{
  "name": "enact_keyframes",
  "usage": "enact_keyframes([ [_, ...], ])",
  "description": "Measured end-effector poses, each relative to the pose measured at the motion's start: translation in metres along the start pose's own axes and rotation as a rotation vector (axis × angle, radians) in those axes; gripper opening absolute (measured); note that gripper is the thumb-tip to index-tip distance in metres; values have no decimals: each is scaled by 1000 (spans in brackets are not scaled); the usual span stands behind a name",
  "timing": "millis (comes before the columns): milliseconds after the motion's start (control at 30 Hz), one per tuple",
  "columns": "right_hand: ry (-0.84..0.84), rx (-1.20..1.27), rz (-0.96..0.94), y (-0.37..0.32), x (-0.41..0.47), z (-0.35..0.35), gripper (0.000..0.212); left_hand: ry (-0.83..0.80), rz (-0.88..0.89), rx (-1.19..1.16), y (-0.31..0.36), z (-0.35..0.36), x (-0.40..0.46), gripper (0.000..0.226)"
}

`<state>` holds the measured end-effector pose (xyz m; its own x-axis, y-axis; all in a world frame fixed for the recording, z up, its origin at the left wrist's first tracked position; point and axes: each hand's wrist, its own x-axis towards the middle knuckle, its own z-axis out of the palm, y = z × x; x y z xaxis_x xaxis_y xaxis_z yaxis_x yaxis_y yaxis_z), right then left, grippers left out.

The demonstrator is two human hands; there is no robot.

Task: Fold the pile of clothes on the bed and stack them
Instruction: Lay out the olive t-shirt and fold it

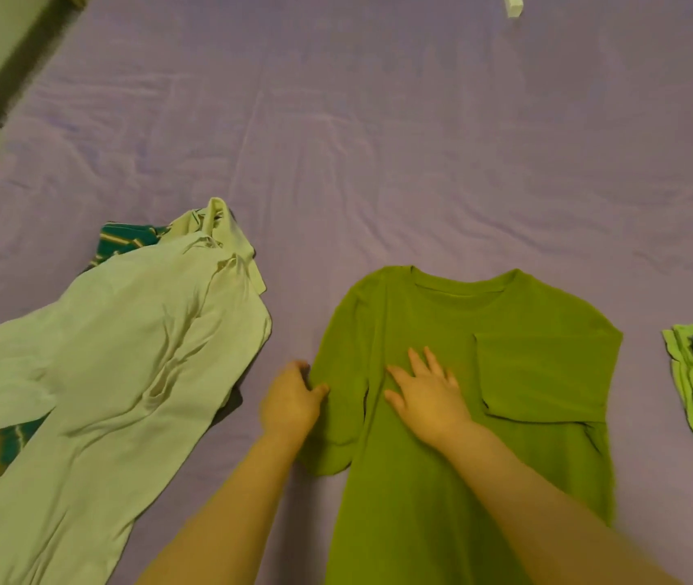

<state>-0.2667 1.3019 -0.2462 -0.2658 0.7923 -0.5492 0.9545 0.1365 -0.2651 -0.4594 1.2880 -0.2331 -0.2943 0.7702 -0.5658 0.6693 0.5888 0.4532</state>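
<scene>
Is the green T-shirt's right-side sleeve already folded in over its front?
Yes: the green T-shirt has its sleeve lying folded across the chest.

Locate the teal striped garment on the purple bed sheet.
In the head view, the teal striped garment lies left of centre, mostly buried under the pale green crumpled garment, well left of the spread olive-green T-shirt.

Both forearms bare, reaching in from near edge. I note left hand [289, 399] knuckles up, fingers curled, thumb tip pinching edge of green shirt [526, 373]. Right hand [427, 392] palm down, fingers straight and spread, pressing flat on shirt, just right of left hand.
</scene>
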Motion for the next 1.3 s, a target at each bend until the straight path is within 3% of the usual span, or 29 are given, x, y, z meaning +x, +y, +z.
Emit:
enact_keyframes([
  [33, 30, 14, 5, -5, 6, -5, 49, -20, 12, 1, -3, -4, 2, 16],
  [133, 147, 36, -85, -18, 30, -27, 46, -38, 106, -135, -11, -15, 7, 23],
  [300, 240, -16, -258, -43, 77, -58, 42, -103, 225, -447, -18, -37, 11, 11],
  [433, 97, -103, -309, -61, 106, -60, 47, -153, 221, -531, -27, -43, 15, 10],
  [533, 33, -191, -280, -67, 117, -62, 33, -184, 198, -447, -36, -49, 20, 10],
  [767, 289, 374, -67, -76, 130, -82, 23, -403, 29, -199, -54, -81, 28, 19],
  [933, 371, 457, -115, -69, 113, -77, 20, -263, -25, -577, -52, -104, 28, 22],
  [1100, 538, 277, -55, -73, 69, -34, 41, -155, -5, -792, -42, -125, 24, 15],
  [1133, 525, 233, -53, -76, 62, -23, 44, -150, 8, -787, -41, -128, 23, 16],
  [1233, 171, 10, -85, -84, 55, 2, 53, -154, 42, -749, -40, -133, 19, 15],
  [1300, 48, -38, -89, -83, 60, 6, 55, -121, 60, -716, -39, -132, 18, 16],
])
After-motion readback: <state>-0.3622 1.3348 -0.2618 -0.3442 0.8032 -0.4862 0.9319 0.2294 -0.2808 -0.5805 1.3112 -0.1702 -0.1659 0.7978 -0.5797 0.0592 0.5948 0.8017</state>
